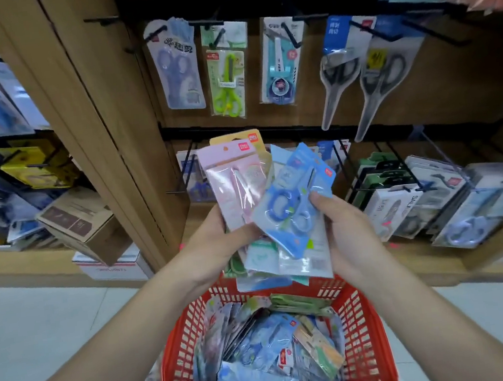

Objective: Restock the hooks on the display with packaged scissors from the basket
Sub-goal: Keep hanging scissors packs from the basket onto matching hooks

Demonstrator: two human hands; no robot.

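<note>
Left hand [215,243] grips a fanned stack of packaged scissors, a pink-carded clear-plastic packet [237,185] at its front, while the right hand [346,230] pinches a blue-handled pair in a clear blister packet [295,204], thumb pressed on its face. Both hands are held above a red plastic lattice basket [367,333] heaped with more packets. Behind, black wire hooks [435,33] on the brown wooden display board [451,91] carry hanging packs, among them grey-handled scissors [383,83]
</note>
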